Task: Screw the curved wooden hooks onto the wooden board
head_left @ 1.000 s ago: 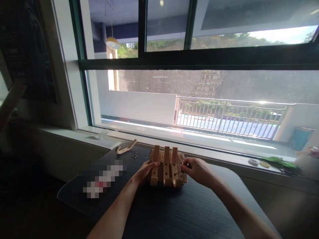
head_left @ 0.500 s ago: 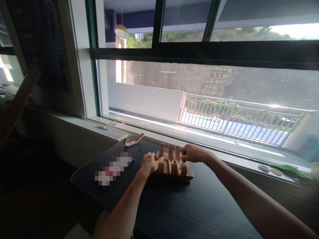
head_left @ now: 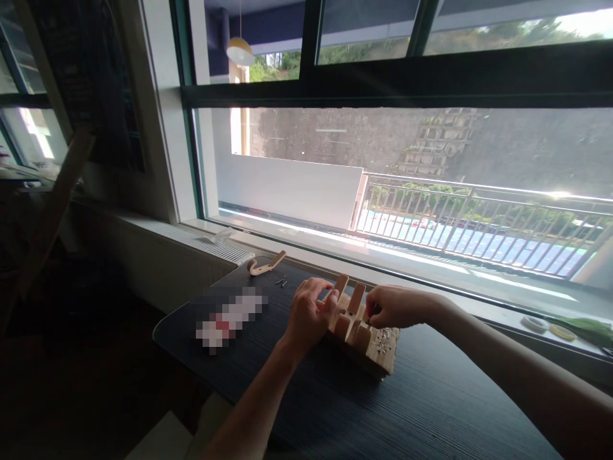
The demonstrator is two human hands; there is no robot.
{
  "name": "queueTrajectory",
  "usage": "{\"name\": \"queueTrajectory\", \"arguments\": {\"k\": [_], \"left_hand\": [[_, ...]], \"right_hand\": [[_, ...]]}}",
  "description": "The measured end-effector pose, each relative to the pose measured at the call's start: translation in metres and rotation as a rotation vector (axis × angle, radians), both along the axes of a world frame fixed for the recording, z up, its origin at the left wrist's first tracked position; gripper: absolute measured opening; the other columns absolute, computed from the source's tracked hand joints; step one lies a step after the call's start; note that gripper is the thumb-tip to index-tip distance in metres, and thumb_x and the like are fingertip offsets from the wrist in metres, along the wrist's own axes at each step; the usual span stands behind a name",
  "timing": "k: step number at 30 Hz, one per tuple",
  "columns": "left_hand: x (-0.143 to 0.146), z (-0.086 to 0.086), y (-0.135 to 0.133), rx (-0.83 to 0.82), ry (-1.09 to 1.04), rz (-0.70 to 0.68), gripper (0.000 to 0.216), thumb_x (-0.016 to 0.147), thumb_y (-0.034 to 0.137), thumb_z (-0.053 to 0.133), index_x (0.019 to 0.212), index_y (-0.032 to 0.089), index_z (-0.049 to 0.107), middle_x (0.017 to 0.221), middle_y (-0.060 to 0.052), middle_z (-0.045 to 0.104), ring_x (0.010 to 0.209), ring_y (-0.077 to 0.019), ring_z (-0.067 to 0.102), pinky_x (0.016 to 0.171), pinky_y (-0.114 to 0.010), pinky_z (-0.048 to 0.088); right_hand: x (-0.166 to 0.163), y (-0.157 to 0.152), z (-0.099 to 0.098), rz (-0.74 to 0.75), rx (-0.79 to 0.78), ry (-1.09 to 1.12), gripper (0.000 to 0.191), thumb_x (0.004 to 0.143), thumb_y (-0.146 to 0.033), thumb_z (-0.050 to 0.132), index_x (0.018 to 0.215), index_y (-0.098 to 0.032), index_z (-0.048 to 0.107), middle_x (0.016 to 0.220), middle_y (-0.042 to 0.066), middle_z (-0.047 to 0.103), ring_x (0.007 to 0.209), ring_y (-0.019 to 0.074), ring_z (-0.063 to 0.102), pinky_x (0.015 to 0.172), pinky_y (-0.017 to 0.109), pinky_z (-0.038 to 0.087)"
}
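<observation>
A light wooden rack [head_left: 371,342] with upright hook pieces lies on the dark table [head_left: 335,409], turned at an angle. My left hand [head_left: 309,313] curls round its left end, fingers closed on the leftmost wooden hook. My right hand [head_left: 390,305] is pinched closed at the right hook piece, over the rack's top. Whether something small sits between those fingertips I cannot make out. Small metal bits [head_left: 380,342] glint on the rack's near face.
A loose wooden hook [head_left: 265,264] and a few small screws [head_left: 281,281] lie near the table's far left edge. A flat blurred object [head_left: 230,318] rests to the left. The window sill behind holds tape rolls [head_left: 543,326] and green material [head_left: 587,329].
The rack has been turned and shifted right, now lying diagonally. Both hands moved with it. The view has swung left and down a little.
</observation>
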State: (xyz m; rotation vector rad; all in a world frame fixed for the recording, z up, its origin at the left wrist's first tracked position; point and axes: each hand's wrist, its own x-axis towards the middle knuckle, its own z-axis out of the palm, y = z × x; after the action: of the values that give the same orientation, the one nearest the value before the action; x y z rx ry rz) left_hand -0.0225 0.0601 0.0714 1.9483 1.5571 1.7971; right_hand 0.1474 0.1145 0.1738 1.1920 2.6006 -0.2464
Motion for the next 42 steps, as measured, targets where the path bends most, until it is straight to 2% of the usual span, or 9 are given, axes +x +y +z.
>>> {"name": "queueTrajectory", "arguments": {"k": [3,9,13,15,20,24,30,34,42], "left_hand": [[0.027,0.000,-0.026,0.102,0.090,-0.065,0.019,0.080,0.026,0.052,0.096,0.019,0.059,0.102,-0.008,0.059,0.099,-0.0207,0.052,0.090,-0.038,0.040],[0.049,-0.032,-0.040,0.142,0.049,-0.002,0.026,0.075,0.021,0.056,0.102,0.019,0.054,0.107,-0.009,0.055,0.103,-0.0225,0.049,0.091,-0.040,0.039],[0.045,-0.043,-0.039,0.036,0.050,0.034,0.007,0.076,0.023,0.054,0.082,0.019,0.054,0.083,-0.005,0.056,0.084,-0.0194,0.052,0.079,-0.035,0.042],[0.043,-0.045,-0.040,-0.041,0.071,0.063,0.009,0.075,0.028,0.056,0.078,0.019,0.054,0.077,-0.004,0.055,0.077,-0.0188,0.052,0.074,-0.033,0.042],[0.050,-0.048,-0.042,-0.241,0.163,0.061,0.029,0.071,0.045,0.060,0.090,0.023,0.059,0.063,-0.001,0.058,0.061,-0.0178,0.052,0.062,-0.031,0.039],[0.061,-0.046,-0.038,-0.291,0.224,0.139,0.022,0.073,0.039,0.058,0.088,0.023,0.060,0.066,-0.003,0.063,0.063,-0.0190,0.057,0.063,-0.031,0.039],[0.032,-0.042,-0.039,-0.308,0.200,0.132,0.019,0.072,0.031,0.057,0.089,0.024,0.061,0.066,-0.001,0.063,0.061,-0.0174,0.057,0.061,-0.028,0.040],[0.004,-0.047,-0.042,-0.294,0.027,0.106,0.021,0.077,0.028,0.051,0.096,0.022,0.059,0.069,0.000,0.060,0.061,-0.0139,0.054,0.062,-0.025,0.041],[0.009,-0.060,-0.033,-0.410,-0.191,0.021,0.033,0.075,0.035,0.055,0.103,0.019,0.057,0.066,0.001,0.055,0.060,-0.0129,0.052,0.061,-0.024,0.043]], "right_hand": [[0.002,0.007,-0.001,-0.024,-0.087,0.005,0.022,0.062,-0.026,0.056,0.079,-0.016,0.067,0.067,-0.001,0.060,0.057,0.0098,0.048,0.050,0.020,0.033],[0.003,0.024,-0.017,-0.123,-0.092,0.136,0.024,0.063,-0.032,0.057,0.076,-0.014,0.067,0.066,0.000,0.060,0.058,0.0096,0.048,0.049,0.020,0.033],[0.002,0.018,-0.014,-0.152,-0.040,0.107,0.027,0.062,-0.033,0.058,0.078,-0.014,0.068,0.070,0.002,0.063,0.059,0.0104,0.050,0.049,0.020,0.034],[0.000,0.011,-0.006,-0.127,0.033,0.052,0.033,0.060,-0.035,0.061,0.085,-0.015,0.068,0.075,0.003,0.064,0.062,0.0121,0.052,0.050,0.021,0.035],[-0.007,-0.001,0.009,0.014,0.060,0.024,0.029,0.063,-0.030,0.059,0.088,-0.018,0.069,0.077,0.002,0.066,0.065,0.0126,0.054,0.054,0.022,0.036],[-0.014,-0.001,0.011,0.071,0.044,0.016,0.023,0.066,-0.026,0.057,0.082,-0.017,0.070,0.072,0.002,0.066,0.062,0.0119,0.054,0.055,0.021,0.036],[-0.022,-0.012,0.017,0.072,0.003,-0.096,0.025,0.068,-0.027,0.057,0.086,-0.016,0.071,0.069,0.002,0.065,0.059,0.0114,0.052,0.052,0.021,0.034],[-0.031,-0.027,0.015,0.195,0.080,-0.115,0.024,0.070,-0.025,0.056,0.088,-0.018,0.071,0.078,0.003,0.067,0.067,0.0126,0.054,0.056,0.022,0.034],[-0.047,-0.027,0.006,0.179,0.168,-0.118,0.024,0.069,-0.022,0.055,0.087,-0.020,0.070,0.087,0.004,0.068,0.077,0.0164,0.058,0.059,0.023,0.035]]}}
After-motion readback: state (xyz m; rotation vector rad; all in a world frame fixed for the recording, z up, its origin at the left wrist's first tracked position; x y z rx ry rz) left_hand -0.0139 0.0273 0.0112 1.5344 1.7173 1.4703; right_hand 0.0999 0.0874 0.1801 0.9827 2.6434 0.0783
